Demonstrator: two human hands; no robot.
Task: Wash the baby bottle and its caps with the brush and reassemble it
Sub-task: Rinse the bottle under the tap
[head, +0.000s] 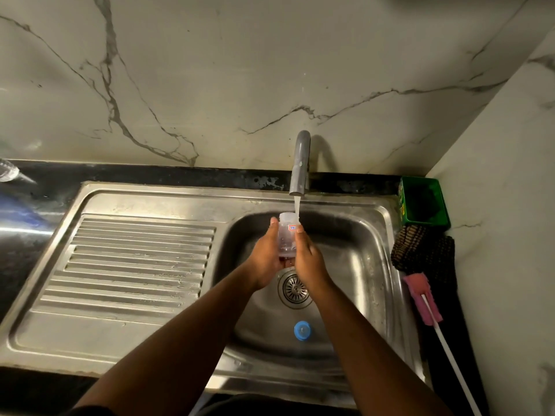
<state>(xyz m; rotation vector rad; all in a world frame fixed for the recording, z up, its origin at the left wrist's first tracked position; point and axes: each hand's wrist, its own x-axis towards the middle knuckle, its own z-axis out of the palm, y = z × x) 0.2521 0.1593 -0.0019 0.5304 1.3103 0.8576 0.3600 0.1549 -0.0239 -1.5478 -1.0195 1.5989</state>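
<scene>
Bottle sits between both palms — left hand and right hand gripping it (under running tap).

The sink is brushed stainless steel with a dull sheen and a ribbed drainboard, its tap a smooth grey satin metal, and its drain strainer perforated bright metal. The baby bottle is clear, glossy plastic with a small paper-like label, the cap in the basin is smooth blue plastic, and the brush has a matt pink spongy head on a smooth white plastic handle. The wall is polished, veined marble-look tile, the counter glossy black stone, the green box shiny plastic, and the dark scrubber a coarse knitted mesh.
</scene>
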